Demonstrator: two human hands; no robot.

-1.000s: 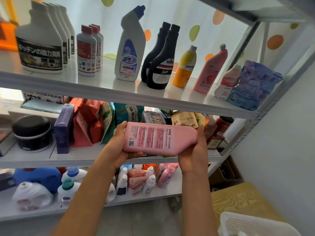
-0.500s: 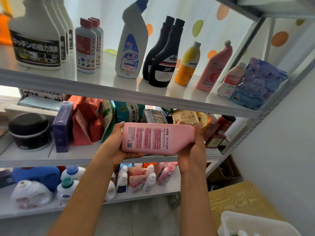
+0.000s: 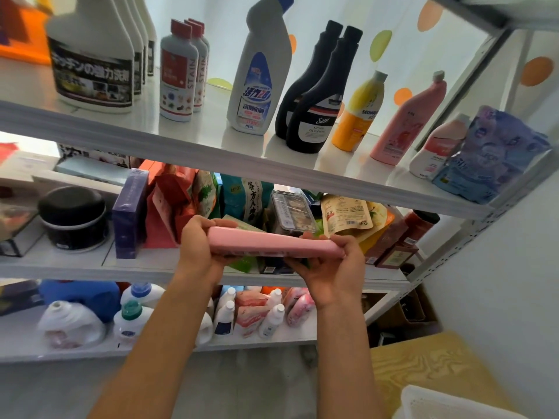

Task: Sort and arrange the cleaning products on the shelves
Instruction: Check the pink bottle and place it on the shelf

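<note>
Pink bottle: smooth flat-sided plastic, lying level and edge-on, held in front of the middle shelf's front edge.
Left hand: fingers curled over the bottle's left end, thumb under it.
Right hand: fingers and thumb wrapped round the bottle's right end.
Top shelf: glossy white board with a grey metal frame. From the left corner: a row of white spray bottles with dark labels, at least three; three grey bottles with red caps; one bent-neck white bottle; two black bottles with curved necks; one yellow bottle; one upright pink bottle; one white-and-pink bottle; one soft crinkled blue pouch at the right corner.
Middle shelf: one round black pot, one purple box, red and green foil bags, too crowded to count.
Bottom shelf: several white plastic jugs and small bottles; the count is unclear.
Basket: white perforated plastic, lower right.
</note>
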